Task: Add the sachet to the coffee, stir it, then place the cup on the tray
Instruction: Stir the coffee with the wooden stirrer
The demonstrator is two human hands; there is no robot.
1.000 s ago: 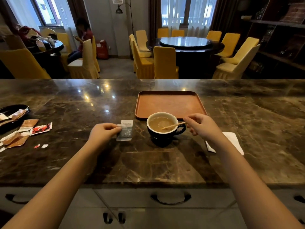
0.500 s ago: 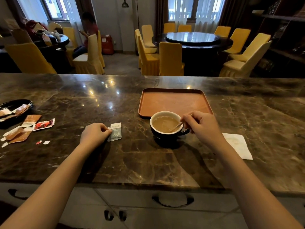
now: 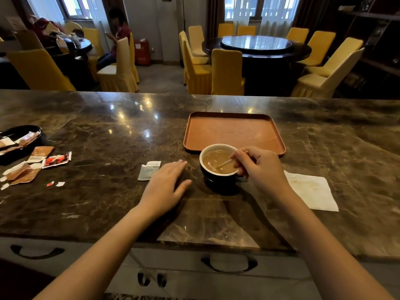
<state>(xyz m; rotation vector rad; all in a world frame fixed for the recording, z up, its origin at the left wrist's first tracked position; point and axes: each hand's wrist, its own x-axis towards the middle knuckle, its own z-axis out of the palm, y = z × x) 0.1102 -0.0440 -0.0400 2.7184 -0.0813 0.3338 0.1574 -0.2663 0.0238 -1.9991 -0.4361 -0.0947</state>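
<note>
A dark cup (image 3: 217,177) with a white inside holds light brown coffee and stands on the marble counter, just in front of the brown tray (image 3: 232,132). My right hand (image 3: 259,167) pinches a thin wooden stirrer (image 3: 225,163) whose tip dips into the coffee. A grey-white sachet (image 3: 149,170) lies flat on the counter left of the cup. My left hand (image 3: 166,187) hovers flat and open beside the sachet, between it and the cup, holding nothing.
A white napkin (image 3: 311,190) lies right of the cup. Torn brown and red sachets (image 3: 39,163) and a black dish (image 3: 15,137) sit at the far left. Yellow chairs and round tables stand beyond the counter, and a person sits at the back left.
My left hand has let go of the sachet, which now lies on the counter, and moved right towards the cup. My right hand has closed on the stirrer.
</note>
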